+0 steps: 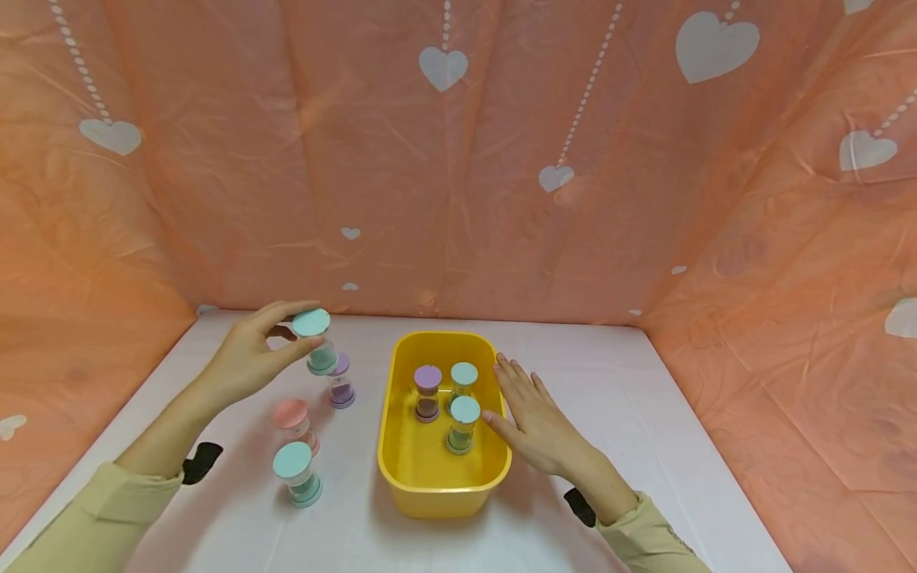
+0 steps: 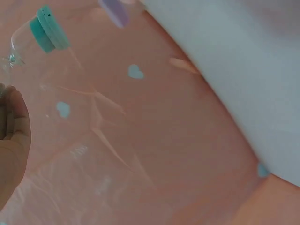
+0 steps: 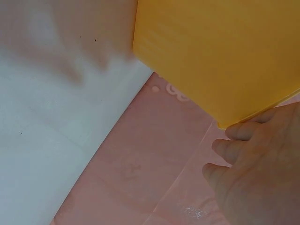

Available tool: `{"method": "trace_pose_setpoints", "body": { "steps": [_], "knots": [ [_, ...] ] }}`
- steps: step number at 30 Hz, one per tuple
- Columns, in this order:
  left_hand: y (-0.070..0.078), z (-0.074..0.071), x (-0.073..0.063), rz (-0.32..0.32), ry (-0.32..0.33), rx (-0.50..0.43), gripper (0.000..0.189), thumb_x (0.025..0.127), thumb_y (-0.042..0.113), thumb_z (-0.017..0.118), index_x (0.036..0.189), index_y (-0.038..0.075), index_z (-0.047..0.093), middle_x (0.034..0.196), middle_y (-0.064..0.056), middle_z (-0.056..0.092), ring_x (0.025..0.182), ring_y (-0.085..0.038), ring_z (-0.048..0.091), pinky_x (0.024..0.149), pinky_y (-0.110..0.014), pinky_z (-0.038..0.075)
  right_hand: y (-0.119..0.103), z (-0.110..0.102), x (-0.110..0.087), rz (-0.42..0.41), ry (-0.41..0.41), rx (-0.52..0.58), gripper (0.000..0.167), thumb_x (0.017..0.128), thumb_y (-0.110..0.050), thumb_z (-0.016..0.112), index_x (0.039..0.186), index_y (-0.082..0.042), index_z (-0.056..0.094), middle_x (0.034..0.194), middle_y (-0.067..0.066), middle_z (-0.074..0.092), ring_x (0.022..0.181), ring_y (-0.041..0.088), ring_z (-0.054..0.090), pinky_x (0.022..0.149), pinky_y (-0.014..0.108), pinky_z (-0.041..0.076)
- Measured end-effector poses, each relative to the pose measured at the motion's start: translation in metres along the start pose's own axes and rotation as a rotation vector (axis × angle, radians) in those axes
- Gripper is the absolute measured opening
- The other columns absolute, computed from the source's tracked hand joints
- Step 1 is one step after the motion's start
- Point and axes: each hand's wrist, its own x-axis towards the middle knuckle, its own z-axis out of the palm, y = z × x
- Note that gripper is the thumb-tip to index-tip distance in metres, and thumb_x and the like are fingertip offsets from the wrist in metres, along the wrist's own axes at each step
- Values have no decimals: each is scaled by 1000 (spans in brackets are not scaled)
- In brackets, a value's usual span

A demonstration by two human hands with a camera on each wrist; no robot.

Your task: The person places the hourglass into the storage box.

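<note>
My left hand [image 1: 252, 352] pinches a teal-capped hourglass [image 1: 321, 356] between thumb and fingers, off the table at the left. In the left wrist view, one teal end [image 2: 49, 30] and its clear glass show beyond the fingers. Just behind it stands a purple hourglass [image 1: 341, 388]. Straight fingers of my right hand [image 1: 536, 422] lie against the right rim of a yellow bin [image 1: 444, 489], the thumb reaching over its edge. Inside the bin, a purple hourglass [image 1: 427, 380] and two teal ones, a nearer [image 1: 465, 412] and a farther [image 1: 464, 374], stand upright.
Left of the bin, a pink hourglass [image 1: 292, 415] and another teal hourglass [image 1: 294, 463] stand on the white table [image 1: 587, 382]. Orange cloth [image 1: 458, 199] printed with hearts walls in the back and both sides.
</note>
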Motion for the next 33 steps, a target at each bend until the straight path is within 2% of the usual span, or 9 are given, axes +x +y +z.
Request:
{"method": "trace_pose_setpoints", "body": {
  "steps": [7,13,23,33],
  "knots": [
    [19,11,13,78,-57,-40,50,90,4,81,138,7,65,112,-1,66,94,-11,61,87,-11,51,-1,0,0,-7,5,-4,78,109,-48,46,164,0,19,173,11,10,159,36,13,127,60,9],
    [36,24,23,105,-122,-73,48,91,7,81,136,8,66,120,-2,68,97,-15,63,87,-13,52,-1,-1,0,-5,2,-7,78,109,-48,46,164,1,19,174,11,9,159,34,12,126,61,10],
    [49,51,34,221,-242,-127,46,90,7,82,134,6,65,116,2,68,100,-14,63,90,-29,58,0,0,0,-12,5,-6,78,109,-47,48,164,1,19,173,13,11,159,35,13,127,61,10],
    [60,75,31,201,-347,-122,49,89,11,84,135,8,65,120,3,70,98,-14,64,89,-35,58,0,-1,0,-4,2,2,78,109,-47,47,164,0,19,174,11,9,159,34,12,127,59,8]
  ]
}}
